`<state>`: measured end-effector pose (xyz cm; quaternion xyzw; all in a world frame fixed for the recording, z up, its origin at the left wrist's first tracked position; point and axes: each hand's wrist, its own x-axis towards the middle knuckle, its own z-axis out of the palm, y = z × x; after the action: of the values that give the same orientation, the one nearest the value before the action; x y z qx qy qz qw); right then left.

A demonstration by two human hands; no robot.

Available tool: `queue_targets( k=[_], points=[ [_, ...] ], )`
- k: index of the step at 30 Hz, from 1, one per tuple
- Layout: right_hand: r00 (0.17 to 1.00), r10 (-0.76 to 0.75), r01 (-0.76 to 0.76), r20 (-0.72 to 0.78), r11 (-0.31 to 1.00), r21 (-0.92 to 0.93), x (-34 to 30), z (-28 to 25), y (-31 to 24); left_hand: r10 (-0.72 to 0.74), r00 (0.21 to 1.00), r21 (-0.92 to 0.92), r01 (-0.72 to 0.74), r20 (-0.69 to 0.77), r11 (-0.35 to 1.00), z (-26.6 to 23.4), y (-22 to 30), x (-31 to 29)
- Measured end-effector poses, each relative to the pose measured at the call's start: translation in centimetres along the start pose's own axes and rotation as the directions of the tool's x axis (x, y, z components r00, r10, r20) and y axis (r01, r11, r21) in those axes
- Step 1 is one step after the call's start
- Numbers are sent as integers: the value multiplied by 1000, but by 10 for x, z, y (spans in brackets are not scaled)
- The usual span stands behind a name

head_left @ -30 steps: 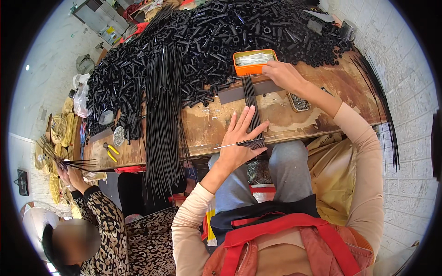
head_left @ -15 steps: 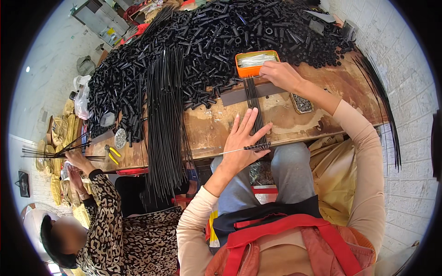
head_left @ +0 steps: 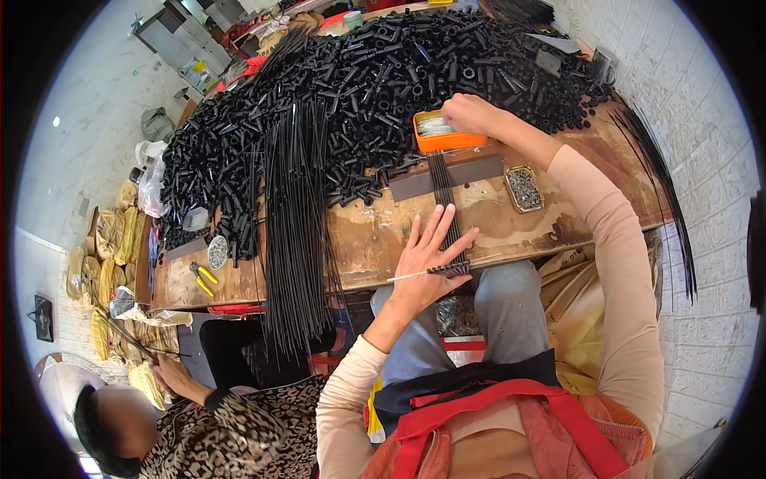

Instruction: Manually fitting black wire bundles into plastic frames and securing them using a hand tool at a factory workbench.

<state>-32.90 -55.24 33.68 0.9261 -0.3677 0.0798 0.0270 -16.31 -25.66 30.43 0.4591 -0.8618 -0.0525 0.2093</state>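
Note:
My left hand (head_left: 424, 267) lies flat with fingers spread on a bundle of thin black rods (head_left: 441, 180), pressing them at the table's front edge. Small dark rings or ends (head_left: 448, 269) cluster by its thumb, and a thin white strip (head_left: 408, 276) sticks out across the hand. My right hand (head_left: 472, 114) reaches into an orange box (head_left: 451, 142) holding white strips (head_left: 432, 125). Its fingers are curled and their tips are hidden, so what they grip cannot be made out. The rods' far ends rest by the box, across a dark flat bar (head_left: 477, 171).
A heap of black tubes (head_left: 375, 72) covers the back of the table. Long black rods (head_left: 295, 239) overhang the edge on the left. A tray of small metal parts (head_left: 524, 191) sits at right; yellow-handled pliers (head_left: 205, 279) lie at left. A co-worker (head_left: 231, 423) sits on the left.
My right hand has moved from the box's near right corner to over its inside. My left hand stays on the rods. The co-worker's hands have shifted down from the table's left end.

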Motion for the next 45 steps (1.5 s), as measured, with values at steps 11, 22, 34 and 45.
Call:
queue_targets(
  k=[11,22,34,45],
  points=[
    [935,-230,240,-270,971,4,-91,-6,-57,57,998,45,-56,-25,997,6,1,-22],
    [966,-178,201,-189,973,115,-106,0,-38,60,997,29,-59,-51,998,10,1,-18],
    [965,-181,203,-192,974,100,-101,0,-44,90,996,102,-88,-16,991,13,-3,-14],
    [957,-215,233,-197,969,77,-103,3,-42,105,992,85,-100,-66,991,14,-4,-15]
  ],
)
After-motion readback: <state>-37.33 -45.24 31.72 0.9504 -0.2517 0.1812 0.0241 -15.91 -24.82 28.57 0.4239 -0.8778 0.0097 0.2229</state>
